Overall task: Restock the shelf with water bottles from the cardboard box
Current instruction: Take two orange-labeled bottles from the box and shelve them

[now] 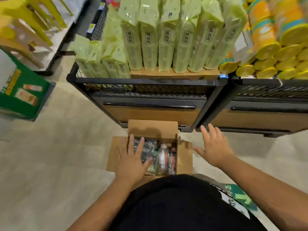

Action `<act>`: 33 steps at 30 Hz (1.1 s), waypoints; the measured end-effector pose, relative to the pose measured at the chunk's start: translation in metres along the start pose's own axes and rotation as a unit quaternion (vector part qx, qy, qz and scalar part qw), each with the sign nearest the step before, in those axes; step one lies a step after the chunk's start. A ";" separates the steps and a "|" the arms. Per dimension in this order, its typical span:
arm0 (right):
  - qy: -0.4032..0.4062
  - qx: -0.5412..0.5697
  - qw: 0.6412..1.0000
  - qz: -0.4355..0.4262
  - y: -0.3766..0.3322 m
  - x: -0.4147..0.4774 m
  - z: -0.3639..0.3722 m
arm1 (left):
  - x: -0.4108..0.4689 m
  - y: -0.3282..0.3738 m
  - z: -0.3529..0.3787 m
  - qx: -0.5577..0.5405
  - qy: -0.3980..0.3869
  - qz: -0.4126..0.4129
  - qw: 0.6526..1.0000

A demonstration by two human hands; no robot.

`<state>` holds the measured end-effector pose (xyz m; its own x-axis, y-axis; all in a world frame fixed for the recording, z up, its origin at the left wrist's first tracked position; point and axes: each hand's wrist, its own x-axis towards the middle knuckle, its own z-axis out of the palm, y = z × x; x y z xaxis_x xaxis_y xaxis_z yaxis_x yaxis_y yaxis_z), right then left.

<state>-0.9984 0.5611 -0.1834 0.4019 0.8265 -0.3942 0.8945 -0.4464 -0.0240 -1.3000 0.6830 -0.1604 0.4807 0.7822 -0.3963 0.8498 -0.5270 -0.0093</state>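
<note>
Cardboard box point(152, 127) on floor point(66, 147), flaps open, on the near side of a shelf unit point(146, 81), far flap just beside the unit's base. Bottles point(162, 157) lie side by side inside box. Left hand point(131, 162) over box's left half. Right hand point(216, 147) just right of box. Packets point(166, 39) stand in rows on top of unit. Second unit point(266, 84) adjoins on right, stacked tubs point(275, 52) on it. Carton point(25, 97) to left, well apart. Chairs point(33, 17) far left.

Box point(152, 129): open on the floor, at the shelf's point(150, 82) front edge.
Bottles point(162, 157): lying inside the box.
Left hand point(131, 162): fingers spread over the box's left side.
Right hand point(215, 147): fingers spread, beyond the right flap.
Packs point(166, 40): green, upright on the shelf.
</note>
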 end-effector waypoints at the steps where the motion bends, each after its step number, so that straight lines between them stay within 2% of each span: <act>1: 0.006 0.003 1.000 0.014 -0.004 -0.003 -0.001 | 0.008 -0.007 -0.006 0.001 0.004 0.017 1.000; 3: 0.000 0.000 0.999 0.037 -0.013 -0.008 0.000 | 0.025 -0.020 -0.012 0.011 0.006 0.047 0.999; 6: -0.025 -0.008 0.998 0.065 -0.026 -0.014 0.011 | 0.045 -0.030 -0.006 0.012 -0.030 0.075 0.997; 12: -0.073 -0.003 0.993 0.095 -0.036 -0.004 0.058 | 0.070 -0.029 0.039 -0.009 -0.100 0.063 0.993; 16: -0.130 0.005 0.985 0.115 -0.034 0.047 0.144 | 0.108 -0.025 0.125 -0.030 -0.119 0.028 0.992; 21: -0.167 0.017 0.983 0.072 -0.033 0.118 0.278 | 0.172 -0.008 0.264 -0.030 -0.148 0.008 0.989; 27: -0.163 0.004 0.986 0.033 -0.039 0.195 0.419 | 0.230 0.019 0.414 -0.061 -0.165 0.013 0.984; 29: -0.162 0.075 0.981 0.079 -0.045 0.216 0.456 | 0.240 0.030 0.451 -0.059 -0.165 0.023 0.984; 33: -0.116 0.233 0.950 0.173 -0.068 0.251 0.510 | 0.259 0.048 0.502 -0.081 -0.196 0.118 0.970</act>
<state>-1.0581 0.6241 -0.7497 0.5535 0.5297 -0.6426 0.5118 -0.8251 -0.2393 -1.2434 0.6936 -0.7244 0.5747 0.4425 -0.6884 0.7636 -0.5925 0.2566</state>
